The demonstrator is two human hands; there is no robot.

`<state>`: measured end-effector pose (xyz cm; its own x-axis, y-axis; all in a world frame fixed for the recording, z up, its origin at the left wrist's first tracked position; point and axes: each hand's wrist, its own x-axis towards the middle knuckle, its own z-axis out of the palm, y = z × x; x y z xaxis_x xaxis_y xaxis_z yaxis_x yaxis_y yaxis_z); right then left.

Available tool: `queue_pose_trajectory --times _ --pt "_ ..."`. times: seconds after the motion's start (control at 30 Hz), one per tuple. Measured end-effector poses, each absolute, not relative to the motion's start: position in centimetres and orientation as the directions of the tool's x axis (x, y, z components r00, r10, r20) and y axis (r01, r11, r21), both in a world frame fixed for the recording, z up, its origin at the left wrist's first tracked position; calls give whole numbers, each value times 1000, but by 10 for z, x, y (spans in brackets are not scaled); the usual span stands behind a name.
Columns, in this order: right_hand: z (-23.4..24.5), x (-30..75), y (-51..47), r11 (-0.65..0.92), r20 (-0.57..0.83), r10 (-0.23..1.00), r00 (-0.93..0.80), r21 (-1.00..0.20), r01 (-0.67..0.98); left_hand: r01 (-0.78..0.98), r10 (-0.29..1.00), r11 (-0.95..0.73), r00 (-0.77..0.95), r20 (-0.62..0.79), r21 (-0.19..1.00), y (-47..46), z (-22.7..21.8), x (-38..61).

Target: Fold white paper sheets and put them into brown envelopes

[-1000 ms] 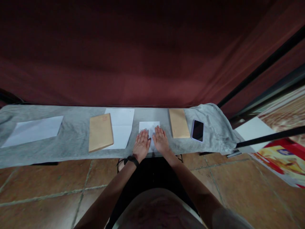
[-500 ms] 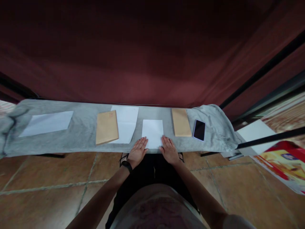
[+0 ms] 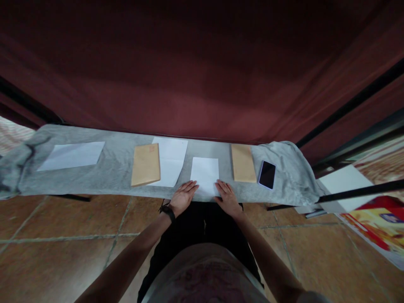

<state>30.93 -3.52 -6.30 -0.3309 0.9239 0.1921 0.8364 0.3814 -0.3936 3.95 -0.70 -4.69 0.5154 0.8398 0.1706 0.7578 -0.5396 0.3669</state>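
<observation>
A small white sheet of paper (image 3: 205, 172), possibly folded, lies flat near the front edge of the cloth-covered table. My left hand (image 3: 183, 197), a black band at its wrist, rests with fingers stretched over the sheet's left edge. On the opposite edge lies my right hand (image 3: 227, 200), its fingers extended and the thumb turned inward. Neither hand grips anything. To the left, a brown envelope (image 3: 145, 165) partly covers a larger creased white sheet (image 3: 173, 162). Another brown envelope (image 3: 243, 163) lies right of the small sheet.
A smartphone (image 3: 267, 174) lies beyond the right envelope. Far left is another white sheet (image 3: 72, 155). A grey cloth (image 3: 116, 168) covers the narrow table, with a dark red curtain (image 3: 189, 109) behind it. A red and yellow box (image 3: 381, 223) stands at the lower right.
The view has turned slightly, so the table appears tilted and shifted a little right. Both hands stay flat at the small sheet's edges; my right thumb points further inward.
</observation>
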Motion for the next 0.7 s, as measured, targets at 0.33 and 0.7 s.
queue_pose_trajectory --times 0.33,0.7 --pt "-64 319 -17 357 216 934 -284 -579 733 676 824 -561 510 246 477 -4 -50 34" --pt "-53 324 -27 403 232 912 -338 -660 634 643 864 -494 437 249 586 4 -56 28"
